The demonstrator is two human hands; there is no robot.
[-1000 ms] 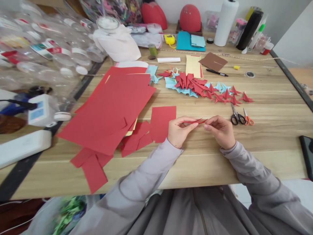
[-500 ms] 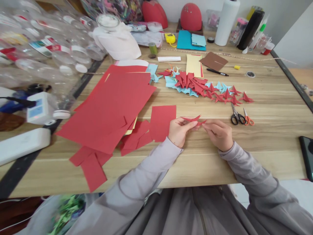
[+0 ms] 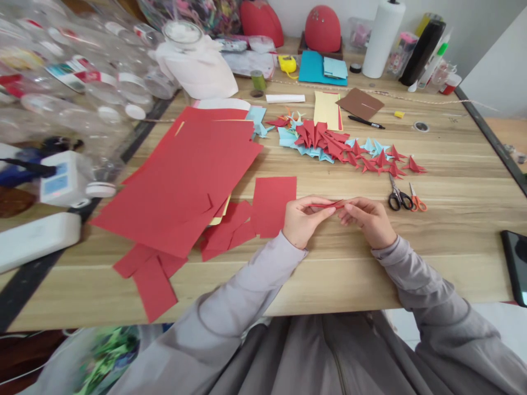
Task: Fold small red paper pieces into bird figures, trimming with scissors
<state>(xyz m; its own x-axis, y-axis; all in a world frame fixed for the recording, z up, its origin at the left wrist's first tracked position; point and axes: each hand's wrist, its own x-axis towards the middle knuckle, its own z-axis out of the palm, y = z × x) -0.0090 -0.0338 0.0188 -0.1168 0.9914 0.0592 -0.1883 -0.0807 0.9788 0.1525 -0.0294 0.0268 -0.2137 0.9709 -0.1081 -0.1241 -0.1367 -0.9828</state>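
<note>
Between my two hands is a small folded piece of red paper (image 3: 327, 206), now a thin, nearly flat strip. My left hand (image 3: 303, 220) pinches its left part between thumb and fingers. At its right end, the fingertips of my right hand (image 3: 370, 219) close on the same paper. A flat red paper rectangle (image 3: 274, 206) lies just left of my left hand. Beyond my hands rests a cluster of folded red paper shapes (image 3: 315, 134) mixed with light blue folded ones (image 3: 307, 147). Black-handled scissors (image 3: 397, 197) and orange-handled scissors (image 3: 418, 202) lie right of my right hand.
Large red sheets (image 3: 193, 170) cover the table's left part, with red scraps (image 3: 158, 285) at their front. Many plastic bottles (image 3: 99, 93) crowd the far left. A white roll (image 3: 382, 38) stands at the back; a phone (image 3: 516, 263) lies at the right edge.
The folded red paper, whose points stood apart before, is now pressed into a narrower strip. My right hand has shifted slightly and its fingers have moved along the paper's right end.
</note>
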